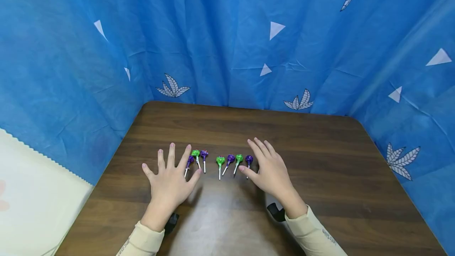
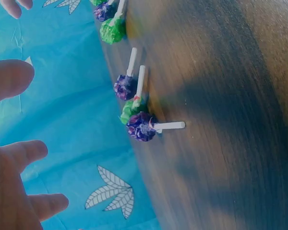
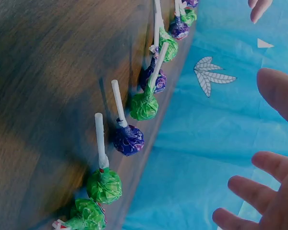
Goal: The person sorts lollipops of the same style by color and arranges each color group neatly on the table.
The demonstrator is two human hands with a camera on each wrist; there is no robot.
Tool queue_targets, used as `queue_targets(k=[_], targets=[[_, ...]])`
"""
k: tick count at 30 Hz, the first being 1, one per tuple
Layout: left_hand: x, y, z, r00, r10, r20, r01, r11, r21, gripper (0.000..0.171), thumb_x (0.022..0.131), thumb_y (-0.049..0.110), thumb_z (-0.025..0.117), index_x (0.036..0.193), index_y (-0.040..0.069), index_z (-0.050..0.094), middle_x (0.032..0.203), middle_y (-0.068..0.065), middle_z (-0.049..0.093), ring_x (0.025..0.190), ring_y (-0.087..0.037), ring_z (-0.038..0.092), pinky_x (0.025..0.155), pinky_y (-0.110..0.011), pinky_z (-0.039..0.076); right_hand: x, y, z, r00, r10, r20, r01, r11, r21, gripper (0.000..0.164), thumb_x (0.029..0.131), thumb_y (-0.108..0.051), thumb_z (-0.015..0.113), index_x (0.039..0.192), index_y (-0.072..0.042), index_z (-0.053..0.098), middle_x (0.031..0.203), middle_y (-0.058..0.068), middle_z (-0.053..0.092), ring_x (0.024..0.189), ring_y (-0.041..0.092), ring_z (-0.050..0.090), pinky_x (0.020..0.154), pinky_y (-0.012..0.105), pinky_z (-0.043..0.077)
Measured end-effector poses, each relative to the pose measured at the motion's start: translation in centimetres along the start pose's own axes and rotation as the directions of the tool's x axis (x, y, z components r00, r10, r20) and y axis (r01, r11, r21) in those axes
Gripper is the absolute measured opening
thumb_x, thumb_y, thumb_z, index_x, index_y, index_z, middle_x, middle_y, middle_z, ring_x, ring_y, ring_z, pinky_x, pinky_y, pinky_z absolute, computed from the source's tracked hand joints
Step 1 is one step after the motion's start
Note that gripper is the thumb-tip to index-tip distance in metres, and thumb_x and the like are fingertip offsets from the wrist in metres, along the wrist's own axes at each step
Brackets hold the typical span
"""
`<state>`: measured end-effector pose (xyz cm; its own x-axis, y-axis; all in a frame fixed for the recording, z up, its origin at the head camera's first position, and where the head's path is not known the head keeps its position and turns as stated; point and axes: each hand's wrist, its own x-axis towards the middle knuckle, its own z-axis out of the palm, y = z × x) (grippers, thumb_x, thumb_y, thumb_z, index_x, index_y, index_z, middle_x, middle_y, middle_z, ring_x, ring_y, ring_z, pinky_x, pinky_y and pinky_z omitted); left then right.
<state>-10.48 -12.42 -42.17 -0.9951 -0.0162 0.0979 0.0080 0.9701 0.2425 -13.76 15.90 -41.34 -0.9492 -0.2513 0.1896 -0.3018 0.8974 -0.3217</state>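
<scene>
Several wrapped lollipops with white sticks lie in a loose row on the table, heads toward the far side. Nearest my left hand (image 1: 169,183) is a group of two purple lollipops and a green lollipop (image 1: 196,153); its spread fingers partly cover one purple lollipop (image 1: 190,159). Another group, green and purple alternating, starts with a green lollipop (image 1: 220,160) and runs to a purple lollipop (image 1: 249,159) beside my right thumb. My right hand (image 1: 271,173) hovers with straight fingers, holding nothing. Two green lollipops, one a green lollipop (image 3: 104,186) in the right wrist view, are hidden from the head view.
The brown wooden table (image 1: 320,161) has rounded far corners. A blue curtain (image 1: 227,50) with leaf and triangle prints surrounds its back and sides. A pale cloth or sheet (image 1: 32,200) lies past the left edge. Dark wrist straps (image 1: 276,211) sit below the wrists.
</scene>
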Motion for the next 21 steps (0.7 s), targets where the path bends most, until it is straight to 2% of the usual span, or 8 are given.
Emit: queue_targets(k=[6, 13, 21], targets=[[0.0, -0.2, 0.1, 0.999, 0.032, -0.033, -0.032, 0.999, -0.003, 0.079, 0.090, 0.064, 0.056, 0.157, 0.031, 0.028, 0.164, -0.021, 0.020, 0.148, -0.052, 0.017, 0.108, -0.081, 0.006, 0.5, 0.4, 0.2, 1.000, -0.008, -0.020, 0.010, 0.998, 0.068, 0.083, 0.086, -0.058, 0.069, 0.154, -0.025, 0.035, 0.159, 0.003, 0.038, 0.148, 0.034, 0.031, 0.111, 0.065, 0.034], [0.1, -0.3, 0.0, 0.997, 0.065, -0.047, -0.066, 0.998, -0.025, 0.080, 0.090, 0.061, 0.061, 0.157, 0.029, 0.030, 0.163, -0.020, 0.024, 0.147, -0.050, 0.022, 0.113, -0.075, 0.012, 0.5, 0.9, 0.2, 0.999, -0.014, -0.030, 0.019, 0.987, 0.161, 0.080, 0.086, -0.047, 0.074, 0.153, -0.022, 0.038, 0.157, 0.002, 0.042, 0.148, 0.031, 0.033, 0.114, 0.059, 0.034], [0.3, -0.3, -0.1, 0.991, 0.105, -0.083, -0.115, 0.986, -0.125, 0.083, 0.089, 0.051, 0.068, 0.156, 0.018, 0.031, 0.161, -0.024, 0.026, 0.147, -0.051, 0.022, 0.117, -0.067, 0.019, 0.4, 1.3, 0.2, 0.998, -0.051, -0.032, 0.057, 0.975, 0.217, 0.076, 0.086, -0.047, 0.073, 0.151, -0.022, 0.042, 0.155, 0.000, 0.044, 0.148, 0.030, 0.034, 0.116, 0.057, 0.033]])
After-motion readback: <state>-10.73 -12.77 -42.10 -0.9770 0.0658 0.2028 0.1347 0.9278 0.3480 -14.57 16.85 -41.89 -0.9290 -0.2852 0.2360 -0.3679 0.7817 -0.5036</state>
